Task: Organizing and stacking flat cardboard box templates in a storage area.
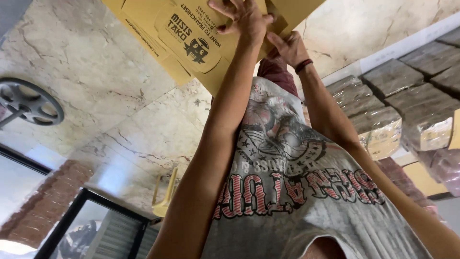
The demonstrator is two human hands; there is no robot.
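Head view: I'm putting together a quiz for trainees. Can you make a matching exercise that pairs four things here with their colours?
Things:
1. cardboard box
2. wristband
3. wheel
4. shirt

Colours:
A. light grey with red letters
B. yellow-brown
C. dark grey metal
D. dark red

Pairs: 1-B, 2-D, 3-C, 4-A

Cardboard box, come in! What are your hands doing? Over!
Both hands on it: left hand, right hand gripping the flat yellow cardboard box. Wrapped bundles stacked nearby, apart. Nothing blocking.
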